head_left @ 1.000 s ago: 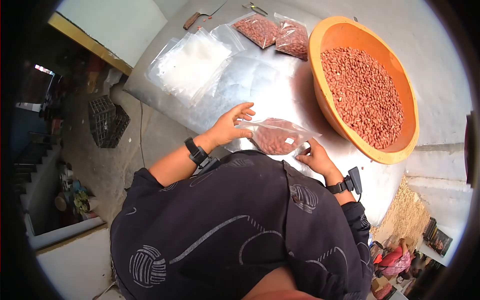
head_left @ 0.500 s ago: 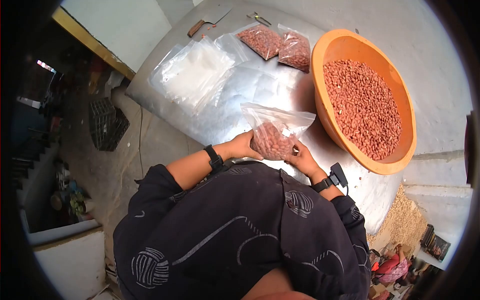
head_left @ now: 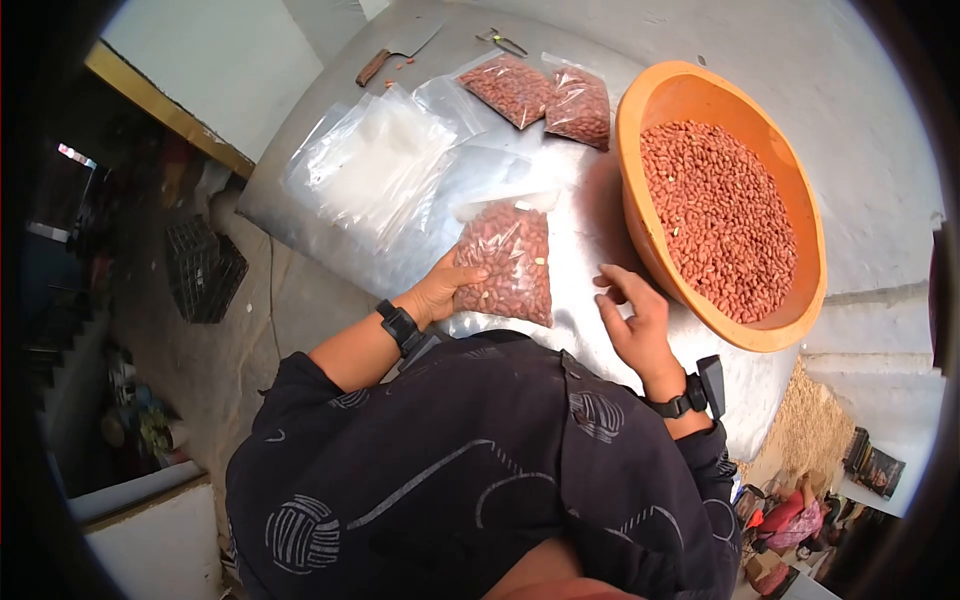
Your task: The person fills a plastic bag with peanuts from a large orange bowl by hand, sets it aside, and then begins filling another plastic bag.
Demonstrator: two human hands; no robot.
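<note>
A clear bag of reddish-brown nuts (head_left: 508, 262) lies nearly flat on the metal table in front of my body. My left hand (head_left: 440, 285) grips its left edge, with the thumb on top of the plastic. To the right of the bag, my right hand (head_left: 636, 318) is raised with its fingers apart and bent, touching nothing. An orange basin (head_left: 632, 170) full of loose nuts (head_left: 720, 215) stands just beyond it on the right. Two filled bags (head_left: 508, 88) (head_left: 578, 103) rest at the back.
Empty clear bags (head_left: 375, 165) are piled on the metal table (head_left: 590, 215) at the left. A wooden-handled blade (head_left: 373, 68) and small pliers (head_left: 502, 41) lie at the back edge. On the floor stands a black crate (head_left: 203, 268). Another person (head_left: 795, 522) is at lower right.
The nut bag has gone from being held upright by both hands to lying flatter, its nuts spread out. My right hand has let go and moved right.
</note>
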